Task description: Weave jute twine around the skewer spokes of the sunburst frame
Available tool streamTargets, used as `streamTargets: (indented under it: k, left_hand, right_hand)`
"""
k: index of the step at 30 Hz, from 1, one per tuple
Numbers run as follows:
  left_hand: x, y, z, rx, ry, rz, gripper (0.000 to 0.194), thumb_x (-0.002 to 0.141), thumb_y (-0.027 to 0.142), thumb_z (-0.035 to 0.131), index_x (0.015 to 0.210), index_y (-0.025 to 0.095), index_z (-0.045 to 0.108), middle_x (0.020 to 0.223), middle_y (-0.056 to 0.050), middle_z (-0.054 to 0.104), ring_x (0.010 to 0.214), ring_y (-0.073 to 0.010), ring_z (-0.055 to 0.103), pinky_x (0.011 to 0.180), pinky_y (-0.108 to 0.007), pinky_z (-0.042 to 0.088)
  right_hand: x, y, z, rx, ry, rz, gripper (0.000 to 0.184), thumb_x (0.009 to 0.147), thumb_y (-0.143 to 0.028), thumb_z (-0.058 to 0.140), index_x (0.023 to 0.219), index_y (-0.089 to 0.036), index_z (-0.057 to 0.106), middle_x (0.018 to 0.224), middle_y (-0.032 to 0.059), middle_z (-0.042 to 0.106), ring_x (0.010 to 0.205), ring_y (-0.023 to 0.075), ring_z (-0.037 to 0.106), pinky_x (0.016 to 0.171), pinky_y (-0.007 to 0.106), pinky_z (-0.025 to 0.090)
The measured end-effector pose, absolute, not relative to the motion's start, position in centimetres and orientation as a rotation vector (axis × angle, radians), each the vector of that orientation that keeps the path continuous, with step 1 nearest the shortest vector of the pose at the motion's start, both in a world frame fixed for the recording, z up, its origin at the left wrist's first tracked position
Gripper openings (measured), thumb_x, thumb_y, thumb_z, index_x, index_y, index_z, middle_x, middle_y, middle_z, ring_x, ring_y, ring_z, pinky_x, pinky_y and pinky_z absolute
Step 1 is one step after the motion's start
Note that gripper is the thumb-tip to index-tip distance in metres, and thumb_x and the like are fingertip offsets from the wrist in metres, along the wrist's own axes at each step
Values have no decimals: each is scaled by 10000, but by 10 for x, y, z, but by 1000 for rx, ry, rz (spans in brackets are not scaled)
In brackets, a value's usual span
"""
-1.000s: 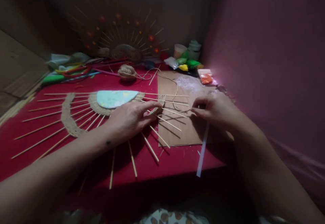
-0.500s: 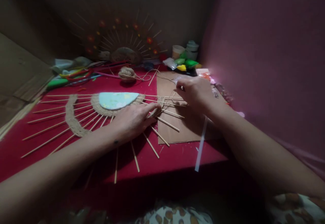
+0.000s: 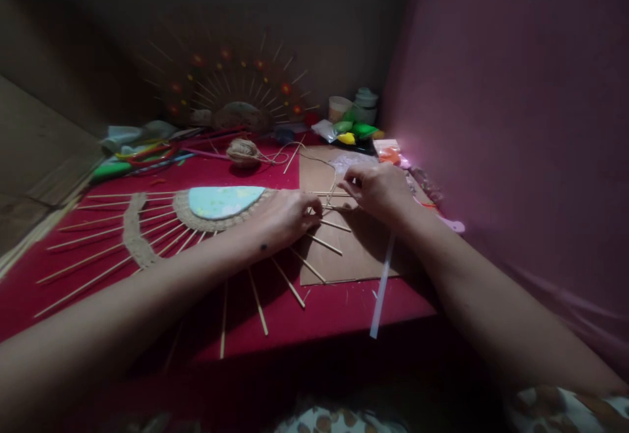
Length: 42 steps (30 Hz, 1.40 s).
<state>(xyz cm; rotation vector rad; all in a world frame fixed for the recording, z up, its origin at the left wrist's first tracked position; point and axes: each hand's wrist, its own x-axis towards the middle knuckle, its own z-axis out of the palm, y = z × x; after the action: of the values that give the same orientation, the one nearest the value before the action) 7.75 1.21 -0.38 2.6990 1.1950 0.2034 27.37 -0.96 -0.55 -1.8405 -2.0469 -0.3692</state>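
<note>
A half-round fan of thin wooden sticks (image 3: 158,213) lies flat, with a pale blue half-disc (image 3: 223,202) and a woven twine border at its centre. A woven twine band (image 3: 133,226) crosses the sticks on the left. My left hand (image 3: 292,215) is curled over the right-hand sticks, fingertips closed on them and covering the weave there. Just right of it, my right hand (image 3: 381,187) pinches the twine (image 3: 332,187) above the stick ends. That strand leads back to a ball of twine (image 3: 244,152).
Under the stick ends lies a cardboard sheet (image 3: 319,269) on the red table cover (image 3: 196,341). A glue stick (image 3: 382,289) rests at its front. Behind stand a decorated stick fan (image 3: 240,115), a cup (image 3: 339,108) and coloured packets (image 3: 363,130). Scissors (image 3: 152,151) lie at the back left.
My left hand has shifted right and up along the sticks, now covering the woven part seen before. My right hand still pinches the twine and sits slightly lower.
</note>
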Motion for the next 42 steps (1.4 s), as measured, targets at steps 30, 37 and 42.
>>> streamTargets:
  k: [30,37,42]
  left_hand:
    - [72,24,-18,2706,1062,268,185,844,234,491,820,161,660,808,-61,667,710,-155,565,644,-280,362]
    - [72,24,-18,2726,1062,271,162,840,216,509,817,169,662,800,-52,668,693,-154,553,633,-283,360]
    - [72,25,-20,2718,1038,313,156,828,189,522,824,165,676,809,-50,669,717,-149,562,652,-274,371]
  right_hand:
    - [296,0,7,-1994,-1445,-99,169,820,-245,584,831,-147,721,716,91,688,663,200,619,658,317,444]
    - [291,-3,7,-2097,-1628,-300,318,888,-325,491,805,-121,720,728,160,682,721,260,617,713,385,444]
    - [291,4,1,-1999,-1627,-329,322,896,-310,463,1013,-107,684,938,192,695,870,298,627,797,422,459]
